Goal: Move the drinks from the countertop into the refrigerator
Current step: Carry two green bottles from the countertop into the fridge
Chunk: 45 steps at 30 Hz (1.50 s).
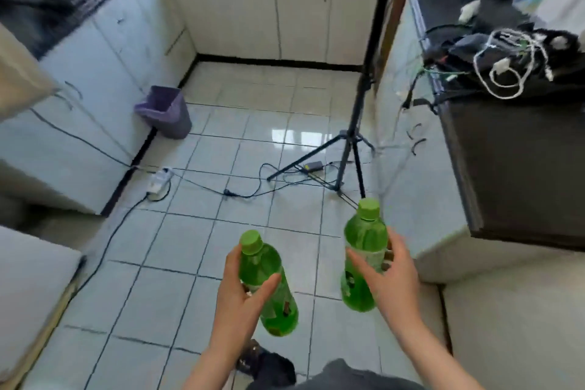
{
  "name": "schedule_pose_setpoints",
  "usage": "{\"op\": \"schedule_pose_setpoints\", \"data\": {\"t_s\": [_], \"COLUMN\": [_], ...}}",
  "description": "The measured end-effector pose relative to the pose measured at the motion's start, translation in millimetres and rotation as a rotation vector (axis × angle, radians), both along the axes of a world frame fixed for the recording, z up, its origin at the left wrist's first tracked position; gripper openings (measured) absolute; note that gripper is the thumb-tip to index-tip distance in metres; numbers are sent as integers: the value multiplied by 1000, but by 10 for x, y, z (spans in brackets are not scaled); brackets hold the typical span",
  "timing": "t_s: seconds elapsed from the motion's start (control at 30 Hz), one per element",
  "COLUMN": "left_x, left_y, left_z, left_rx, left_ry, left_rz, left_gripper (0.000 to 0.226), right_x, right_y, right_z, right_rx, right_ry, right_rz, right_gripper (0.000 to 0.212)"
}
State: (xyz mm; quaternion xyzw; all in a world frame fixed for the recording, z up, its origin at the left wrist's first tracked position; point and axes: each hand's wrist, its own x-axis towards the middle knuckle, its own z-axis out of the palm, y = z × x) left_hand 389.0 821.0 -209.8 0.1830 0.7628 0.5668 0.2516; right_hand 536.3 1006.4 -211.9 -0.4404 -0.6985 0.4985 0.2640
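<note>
My left hand is wrapped around a green drink bottle with a green cap, held upright and slightly tilted over the tiled floor. A second green bottle, the same kind, stands upright in my right hand, a little higher and further right. Both bottles hang in mid-air above the floor at the lower middle of the view. No refrigerator interior shows; a pale appliance edge sits at the far left.
A black tripod stands on the floor ahead, with cables and a power strip trailing across the tiles. A purple bin leans by the left cabinets. The dark countertop at right carries tangled cables.
</note>
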Motion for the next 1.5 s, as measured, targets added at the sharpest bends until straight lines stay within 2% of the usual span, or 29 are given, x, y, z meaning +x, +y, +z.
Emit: {"op": "schedule_pose_setpoints", "data": {"t_s": [0.2, 0.47, 0.73, 0.97, 1.07, 1.17, 1.33, 1.5], "left_x": [-1234, -1986, -2945, -3989, -4282, -4454, -4932, -5744], "left_y": [-1317, -2526, -3681, -4744, -5122, -5423, -6049, -6734], "left_z": [88, -4, -348, 35, 226, 373, 630, 1130], "left_rx": [4, 62, 60, 70, 62, 76, 96, 208], "left_ry": [133, 52, -9, 90, 137, 173, 231, 370], "left_rz": [324, 767, 1070, 1363, 1460, 1511, 1409, 1223], "left_gripper": [66, 61, 56, 59, 61, 64, 66, 64], "right_x": [-1796, -3313, -5043, -6702, -7189, -7497, -8015, -8543], "right_y": [-928, -1992, -3173, -4546, -5099, -5535, -6123, -6655], "right_z": [-21, 52, -214, 0, 120, 264, 578, 1057], "right_rx": [-64, -60, -33, -53, -33, 14, 6, 28], "right_ry": [54, 4, -77, -20, 19, 57, 139, 328], "right_rz": [357, 756, 1008, 1338, 1489, 1591, 1671, 1545], "right_gripper": [48, 48, 46, 63, 60, 62, 73, 69]}}
